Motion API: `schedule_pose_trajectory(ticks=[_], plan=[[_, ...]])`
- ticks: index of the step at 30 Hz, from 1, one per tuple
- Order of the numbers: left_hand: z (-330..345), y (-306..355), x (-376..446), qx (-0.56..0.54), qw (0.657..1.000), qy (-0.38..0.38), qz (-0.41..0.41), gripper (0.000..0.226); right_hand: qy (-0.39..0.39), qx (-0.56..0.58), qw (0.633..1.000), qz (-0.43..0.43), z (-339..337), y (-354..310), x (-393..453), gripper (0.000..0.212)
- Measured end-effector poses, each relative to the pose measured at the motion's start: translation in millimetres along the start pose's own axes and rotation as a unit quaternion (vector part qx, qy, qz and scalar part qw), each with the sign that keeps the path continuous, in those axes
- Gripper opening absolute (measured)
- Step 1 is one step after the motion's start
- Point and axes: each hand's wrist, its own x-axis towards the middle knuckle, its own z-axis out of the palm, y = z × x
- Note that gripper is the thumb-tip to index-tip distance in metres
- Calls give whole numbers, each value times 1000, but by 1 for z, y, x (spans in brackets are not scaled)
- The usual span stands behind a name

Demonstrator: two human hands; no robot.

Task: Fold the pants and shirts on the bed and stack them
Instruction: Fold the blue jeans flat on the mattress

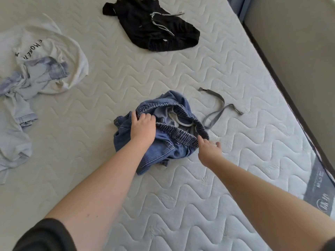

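Left hand (143,128) lies palm-down on the crumpled blue denim pants with a gathered elastic waistband (159,140), fingers curled over the waistband's left end and gripping it, thumb spread onto the denim at the hand's 10 o'clock. Right hand (209,148) reaches the waistband's right end at the pants' 4 o'clock; fingertips touch the gathered edge, fingers loosely spread, and whether anything is pinched there cannot be told. Waistband gapes open between the two hands, pale lining and a white strip showing inside. The pants sit bunched near the middle of the quilted off-white mattress (181,205), legs heaped under and toward 7 o'clock. A grey flat drawstring cord with dark tips (216,109) trails from the waistband's right end out toward 2 o'clock, lying loose on the mattress. Well apart at 12 o'clock from the pants: a crumpled black garment with grey-white drawcords (154,28). Well apart at 10 o'clock: a rumpled white T-shirt with black lettering (54,51), and overlapping its lower side a pale blue washed-denim garment (16,124) that runs down the left edge of the frame. Both forearms bare; a dark sleeve (45,236) shows at the lower left corner. Along the right runs the mattress's dark border with a grey printed label (320,189), and a plain grey wall (299,51) beyond it.
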Motion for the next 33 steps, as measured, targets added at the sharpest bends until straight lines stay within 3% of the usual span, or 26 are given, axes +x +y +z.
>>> schedule_pose_trajectory(ticks=[6,10,14,18,21,25,28,31,33], plan=[[11,-17,-42,69,990,56,107,29,88,-60,994,-31,17,18,-29,39],[5,-15,-96,8,989,85,123,16,75,-105,990,-53,28,29,-68,30],[-2,-11,-158,-88,982,97,133,21,81,-111,987,-81,36,38,-113,26],[-11,-6,-218,-145,973,135,122,18,136,-93,982,-97,26,40,-165,20],[-19,0,-262,-192,961,171,100,6,160,21,982,-97,17,33,-204,20],[-35,10,-313,-244,941,229,52,16,132,160,972,-109,13,21,-245,14],[-49,14,-341,-307,924,216,-75,23,114,239,960,-89,4,9,-279,19],[-68,13,-374,-450,862,123,-198,30,112,275,948,-111,-6,-4,-318,19],[-81,9,-390,-528,811,109,-225,28,116,288,939,-150,-15,-14,-343,17]])
